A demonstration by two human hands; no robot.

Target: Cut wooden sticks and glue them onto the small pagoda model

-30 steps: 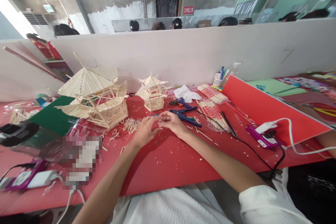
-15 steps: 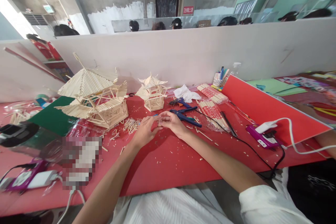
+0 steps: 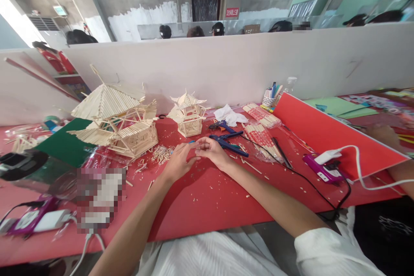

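My left hand (image 3: 180, 160) and my right hand (image 3: 211, 152) meet over the middle of the red table (image 3: 207, 207), fingertips bent and close together. What they pinch is hidden by the fingers; a speck of blue (image 3: 192, 142) shows behind the left fingertips. Just behind them stands a small pavilion of thin wooden sticks (image 3: 189, 116). A larger stick pavilion (image 3: 119, 120), with tiered roofs, is to their left. Beside my right hand lie blue-handled tools (image 3: 231, 143). A heap of cut stick pieces (image 3: 161, 154) is left of my left hand.
Packs of sticks (image 3: 263, 140), a white tissue (image 3: 229, 115) and a purple power strip (image 3: 323, 168) with cables lie to the right. A red board (image 3: 326, 133) leans there, with another person's arm (image 3: 396, 164) beyond. A bottle (image 3: 42, 172) lies left; a white partition (image 3: 233, 64) closes the back.
My hands stay in almost the same place, with only a slight shift of the fingers. At the far right, the other person's arm has moved a little.
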